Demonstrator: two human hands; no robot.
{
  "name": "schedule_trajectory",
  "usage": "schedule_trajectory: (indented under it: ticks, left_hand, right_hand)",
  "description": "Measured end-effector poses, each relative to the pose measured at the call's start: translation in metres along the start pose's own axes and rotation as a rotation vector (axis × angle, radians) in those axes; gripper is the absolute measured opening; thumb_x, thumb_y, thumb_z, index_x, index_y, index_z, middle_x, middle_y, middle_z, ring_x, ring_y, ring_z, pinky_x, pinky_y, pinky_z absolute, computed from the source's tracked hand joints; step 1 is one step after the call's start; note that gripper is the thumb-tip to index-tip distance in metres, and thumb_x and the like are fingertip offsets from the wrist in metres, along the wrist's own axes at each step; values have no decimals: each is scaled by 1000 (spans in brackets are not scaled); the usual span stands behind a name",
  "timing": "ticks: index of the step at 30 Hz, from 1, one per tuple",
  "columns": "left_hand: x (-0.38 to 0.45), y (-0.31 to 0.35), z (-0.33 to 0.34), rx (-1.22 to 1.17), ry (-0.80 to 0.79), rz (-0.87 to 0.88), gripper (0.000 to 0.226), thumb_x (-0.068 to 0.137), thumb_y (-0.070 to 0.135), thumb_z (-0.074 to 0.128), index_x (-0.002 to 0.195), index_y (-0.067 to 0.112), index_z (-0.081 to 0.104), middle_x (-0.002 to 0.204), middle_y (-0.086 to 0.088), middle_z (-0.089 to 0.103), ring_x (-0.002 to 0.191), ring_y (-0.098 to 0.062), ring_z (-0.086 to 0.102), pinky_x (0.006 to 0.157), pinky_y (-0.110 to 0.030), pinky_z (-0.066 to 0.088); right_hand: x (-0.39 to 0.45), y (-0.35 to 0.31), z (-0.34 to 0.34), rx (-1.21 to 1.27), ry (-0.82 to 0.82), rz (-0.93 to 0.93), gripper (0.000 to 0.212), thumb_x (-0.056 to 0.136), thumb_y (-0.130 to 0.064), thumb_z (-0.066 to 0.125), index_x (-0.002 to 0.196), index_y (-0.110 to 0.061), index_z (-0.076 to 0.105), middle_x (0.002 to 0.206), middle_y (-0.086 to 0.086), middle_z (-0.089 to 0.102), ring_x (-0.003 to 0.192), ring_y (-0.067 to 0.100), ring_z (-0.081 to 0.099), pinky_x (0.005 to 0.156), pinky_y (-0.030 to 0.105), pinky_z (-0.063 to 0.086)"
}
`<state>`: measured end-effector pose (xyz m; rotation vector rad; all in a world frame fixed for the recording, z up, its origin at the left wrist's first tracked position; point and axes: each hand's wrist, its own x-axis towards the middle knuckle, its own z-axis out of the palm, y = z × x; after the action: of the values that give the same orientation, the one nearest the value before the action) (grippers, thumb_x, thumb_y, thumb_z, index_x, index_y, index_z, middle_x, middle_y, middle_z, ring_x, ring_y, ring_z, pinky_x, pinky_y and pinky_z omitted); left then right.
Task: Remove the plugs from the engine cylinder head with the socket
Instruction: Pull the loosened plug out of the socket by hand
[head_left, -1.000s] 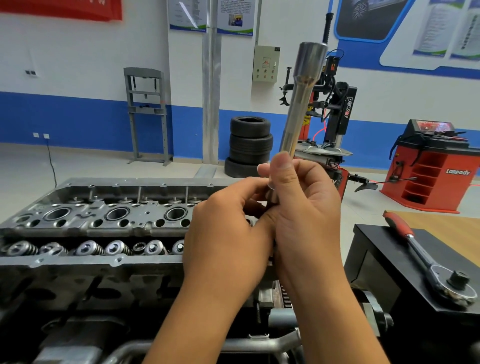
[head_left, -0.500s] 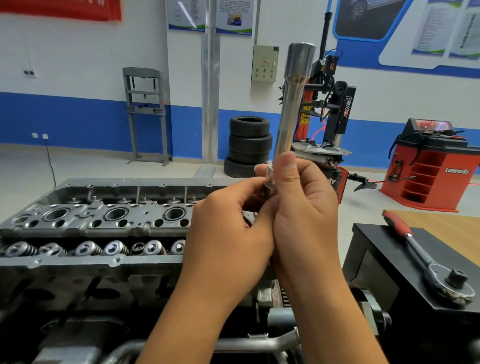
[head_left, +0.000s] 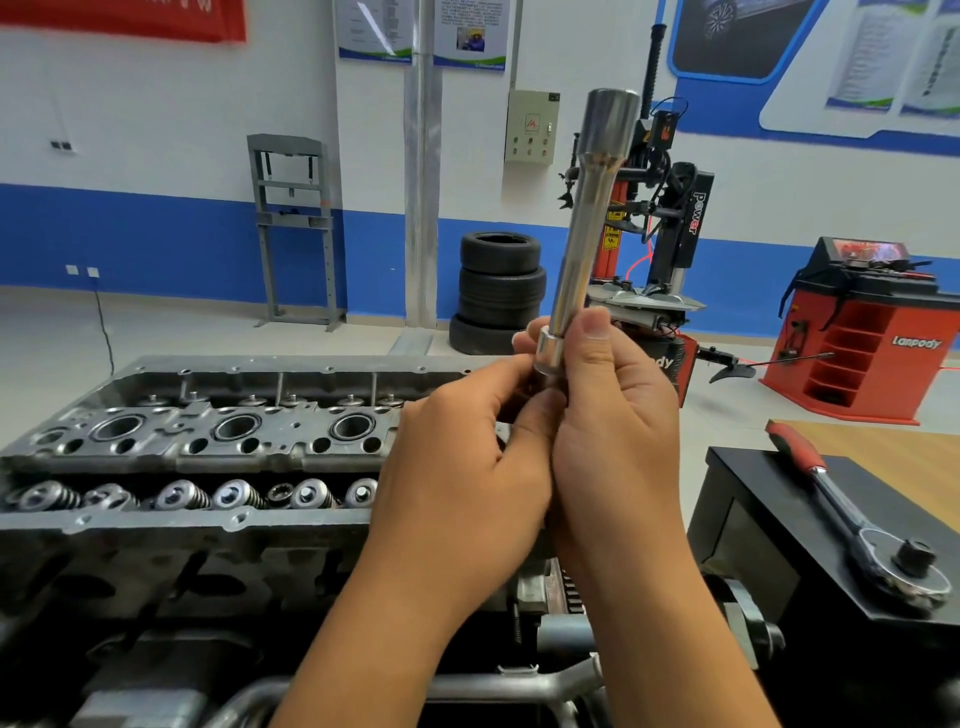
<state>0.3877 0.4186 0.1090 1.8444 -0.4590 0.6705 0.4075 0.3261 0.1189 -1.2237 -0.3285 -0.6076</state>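
A long chrome socket (head_left: 589, 223) stands nearly upright in front of me, its wide end on top. My right hand (head_left: 618, 415) grips its lower end, thumb pressed against the collar. My left hand (head_left: 462, 457) curls its fingers at the bottom of the socket, where something dark is mostly hidden between the fingers. The grey engine cylinder head (head_left: 208, 441) lies below and to the left, with three round plug wells along its middle and a row of valve springs in front.
A ratchet wrench (head_left: 852, 514) with a red handle lies on a black cabinet (head_left: 753, 519) at the right. Stacked tyres (head_left: 501, 291), a tyre changer (head_left: 670, 234) and a red wheel balancer (head_left: 872, 332) stand across the floor behind.
The socket and both hands have shifted slightly left and a little lower in view. The grip of both hands looks the same.
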Motion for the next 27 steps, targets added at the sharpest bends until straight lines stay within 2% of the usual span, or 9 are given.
schedule_trajectory:
  ticks: [3,6,8,13,15,19,21,23,27]
  left_hand:
    - [0,1,1,3,21,-13,26,93,52,54,112,46,70,93,21,76,87,-9,73,76,-46,61]
    - [-2,-1,3,31,99,-20,19,85,55,61,98,45,69,86,22,74,71,-6,70,63,-45,61]
    - [-2,-1,3,65,130,-10,21,80,59,61,93,44,67,85,25,72,66,-3,66,60,-40,60]
    - [0,0,0,-4,16,-15,26,90,47,58,111,43,71,96,25,75,91,-3,73,83,-40,61]
    - [0,0,1,8,21,-20,26,90,47,57,113,44,70,97,24,76,93,-6,74,83,-43,61]
    - [-1,-2,4,47,103,-24,14,86,51,63,98,45,68,88,24,74,77,-5,71,67,-42,61]
    - [-1,-1,4,63,143,-22,14,83,55,65,93,45,68,84,26,73,67,-3,68,61,-38,59]
    - [0,-1,3,49,121,-20,20,81,58,62,95,46,68,86,27,73,69,-3,70,64,-39,61]
    - [1,2,1,13,-10,-18,25,89,47,58,111,48,69,97,26,75,90,-5,74,82,-43,61]
  right_hand:
    - [0,-1,0,28,-3,29,42,94,-54,58,84,-15,71,91,21,70,82,24,68,85,64,59]
    - [-2,-2,1,68,-7,33,35,83,-52,77,93,-19,67,96,17,71,78,26,70,76,60,63]
    - [-2,-2,2,50,-3,22,31,85,-48,75,92,-18,67,95,16,72,78,26,69,76,63,62]
    - [-2,-3,2,-3,22,18,48,95,-51,55,85,-5,66,91,26,67,81,39,65,83,69,55]
    - [-2,-3,2,16,19,30,49,95,-51,55,85,-4,64,85,26,64,76,30,61,81,68,54]
    - [-2,-3,1,53,0,37,32,85,-48,73,93,-17,67,94,16,72,78,32,69,76,62,62]
    - [-2,-2,1,22,-6,19,35,85,-48,72,95,-15,67,95,16,72,78,29,71,74,56,64]
    - [-1,-1,2,4,-3,14,41,89,-50,66,94,-10,68,92,18,71,76,24,69,73,52,64]
    - [-2,-2,3,10,21,29,51,95,-52,52,85,-4,65,90,31,63,77,28,62,80,67,56]
